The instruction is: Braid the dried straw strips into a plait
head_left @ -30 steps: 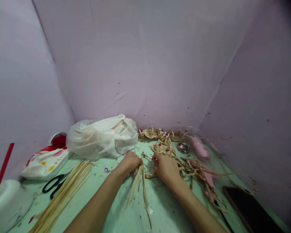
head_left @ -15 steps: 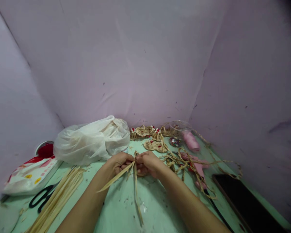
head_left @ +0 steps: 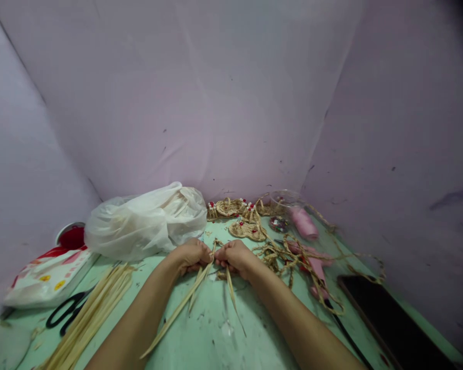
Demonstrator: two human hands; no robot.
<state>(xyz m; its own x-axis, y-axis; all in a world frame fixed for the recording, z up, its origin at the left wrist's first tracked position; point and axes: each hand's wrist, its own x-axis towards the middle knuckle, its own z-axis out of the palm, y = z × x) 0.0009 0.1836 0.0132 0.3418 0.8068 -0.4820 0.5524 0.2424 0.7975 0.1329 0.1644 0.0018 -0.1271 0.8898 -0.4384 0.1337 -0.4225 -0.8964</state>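
Note:
My left hand (head_left: 195,256) is closed in a pinch on pale straw strands (head_left: 176,312), whose long ends trail down toward the near side of the table. Close beside it, my right hand (head_left: 234,257) is closed on another straw strand (head_left: 231,294), which hangs below the fingers. Between the fingertips the strands come together, and a short braided end (head_left: 216,242) shows just beyond them. How the strands cross there is partly hidden by the fingers.
Left: a plastic bag (head_left: 146,226), black scissors (head_left: 67,312), a bundle of straw (head_left: 88,313) and a tissue pack (head_left: 50,280). Behind: woven pieces with beads (head_left: 247,230). Right: a pink thread spool (head_left: 304,223), tangled braid (head_left: 289,257), a pink glue gun (head_left: 316,267) and a phone (head_left: 389,318).
My hands have drawn slightly apart. The strand that hung in the middle now hangs from my right hand, farther right, and the left strands point more steeply downward.

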